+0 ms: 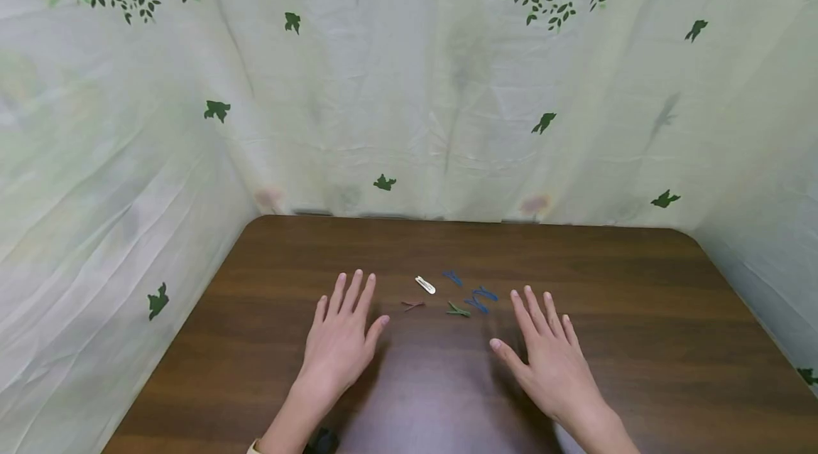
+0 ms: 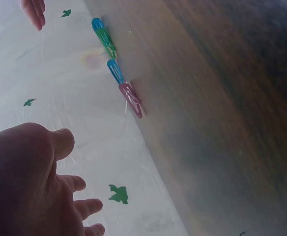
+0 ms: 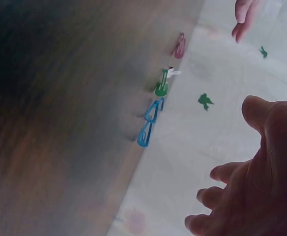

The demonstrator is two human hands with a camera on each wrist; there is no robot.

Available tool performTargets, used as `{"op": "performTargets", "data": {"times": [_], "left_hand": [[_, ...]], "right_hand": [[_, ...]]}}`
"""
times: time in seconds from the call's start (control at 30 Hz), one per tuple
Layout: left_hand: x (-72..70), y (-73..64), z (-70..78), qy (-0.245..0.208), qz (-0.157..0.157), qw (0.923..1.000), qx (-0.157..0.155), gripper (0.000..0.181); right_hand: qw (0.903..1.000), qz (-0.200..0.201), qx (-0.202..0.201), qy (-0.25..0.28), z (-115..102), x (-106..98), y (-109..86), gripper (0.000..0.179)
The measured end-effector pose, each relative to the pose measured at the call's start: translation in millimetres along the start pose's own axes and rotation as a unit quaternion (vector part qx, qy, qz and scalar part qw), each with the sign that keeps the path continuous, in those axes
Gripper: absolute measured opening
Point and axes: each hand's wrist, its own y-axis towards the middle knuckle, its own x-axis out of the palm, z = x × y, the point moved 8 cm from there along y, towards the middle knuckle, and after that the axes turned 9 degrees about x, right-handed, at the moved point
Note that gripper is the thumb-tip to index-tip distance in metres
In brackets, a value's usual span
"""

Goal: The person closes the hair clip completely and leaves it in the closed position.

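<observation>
Several snap hair clips lie in a loose group on the table between my hands. The white hair clip (image 1: 425, 285) lies flat, with a dark pink hair clip (image 1: 412, 305) nearer to me and a green hair clip (image 1: 458, 310) to the right of that. Farther right are three blue hair clips (image 1: 452, 278), two of them close together. My left hand (image 1: 341, 340) is left of the group, palm down, fingers straight and spread, holding nothing. On the other side my right hand (image 1: 549, 365) is likewise spread and holds nothing, its fingertips just right of the blue clips.
The brown wooden table (image 1: 626, 283) reaches back to a pale cloth curtain (image 1: 409, 120) printed with green leaves, which also hangs at both sides. A small dark object (image 1: 323, 442) shows by my left wrist at the bottom of the head view.
</observation>
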Motion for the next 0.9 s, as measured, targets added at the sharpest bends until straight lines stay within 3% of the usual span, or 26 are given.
{"op": "performTargets", "data": {"times": [0.3, 0.9], "left_hand": [[-0.4, -1.0, -0.1, 0.015, 0.014, 0.9997, 0.010, 0.068], [1.5, -4.9, 1.8, 0.019, -0.019, 0.9996, -0.002, 0.073]], "right_hand": [[1.0000, 0.004, -0.001, -0.006, -0.6, -0.6, 3.7, 0.083], [0.9996, 0.000, 0.010, -0.027, 1.8, -2.6, -2.4, 0.085]]}}
